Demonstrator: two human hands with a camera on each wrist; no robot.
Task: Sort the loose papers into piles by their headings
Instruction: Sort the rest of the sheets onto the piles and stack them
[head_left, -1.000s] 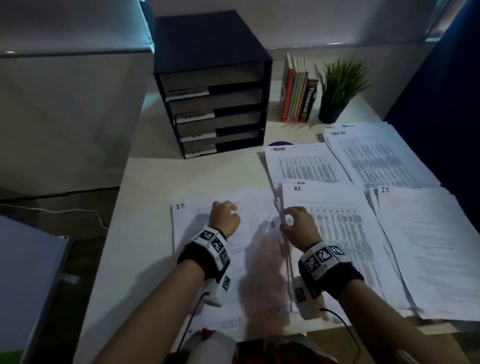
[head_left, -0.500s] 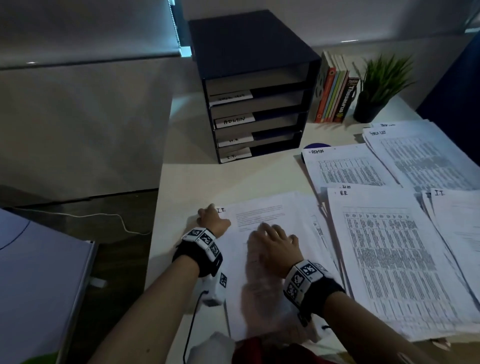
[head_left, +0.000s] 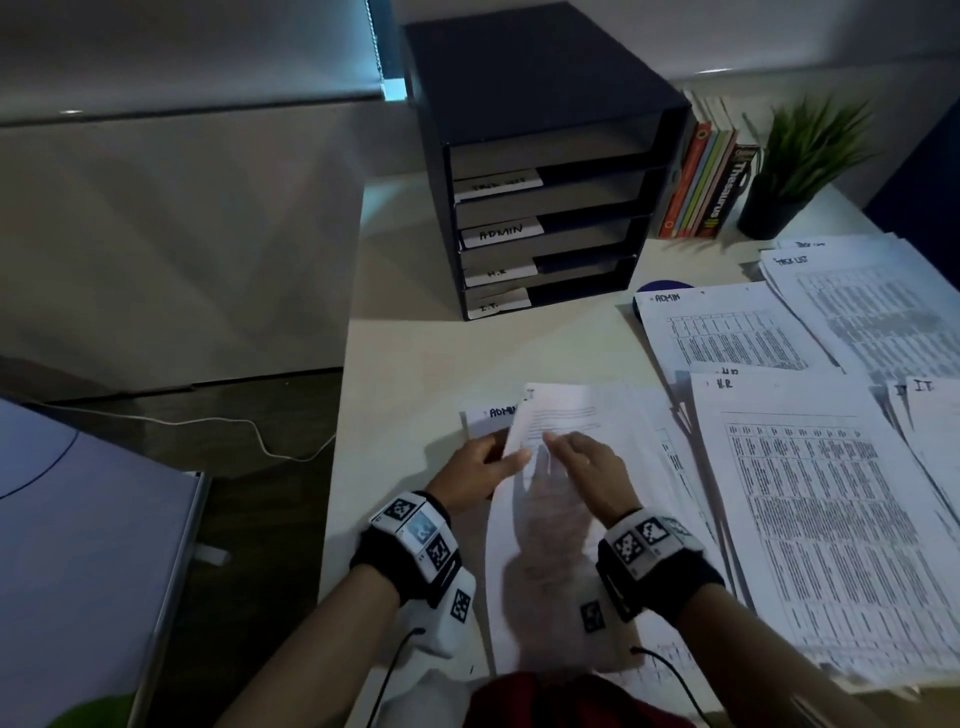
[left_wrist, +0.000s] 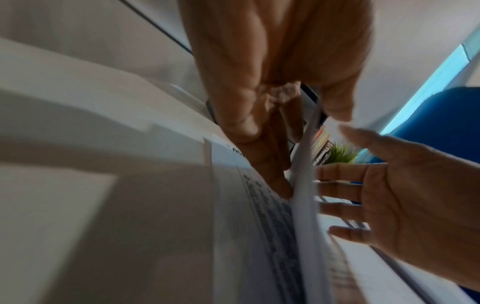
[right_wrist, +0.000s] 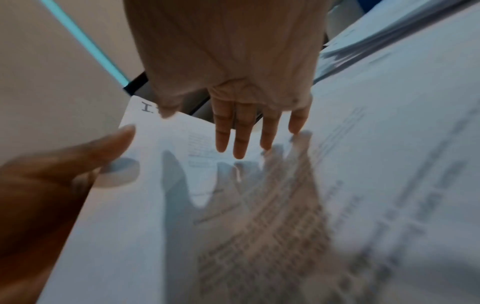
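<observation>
My left hand (head_left: 511, 457) pinches the left edge of the top sheet (head_left: 566, 415), headed I.T., and lifts that edge off the loose stack in front of me. Under it lies a sheet headed ADMIN (head_left: 491, 414). In the left wrist view my left hand (left_wrist: 306, 148) has thumb above and fingers below the raised sheet (left_wrist: 303, 185). My right hand (head_left: 571, 452) is spread with straight fingers (right_wrist: 244, 142) over the same sheet (right_wrist: 166, 144); contact is unclear. Sorted piles lie to the right: ADMIN (head_left: 727, 332), TASK LIST (head_left: 872, 296), H.R (head_left: 810, 493), I.T. (head_left: 930, 415).
A black tray rack (head_left: 545, 208) with labelled shelves stands at the back of the desk (head_left: 467, 353). Books (head_left: 706, 182) and a potted plant (head_left: 800, 166) stand to its right. The desk's left edge drops to the floor, where a cable (head_left: 234, 431) lies.
My left hand slid from the sheet's top-left corner to its left edge and raised it, uncovering the ADMIN sheet. My right hand stayed on the sheet, shifting a little.
</observation>
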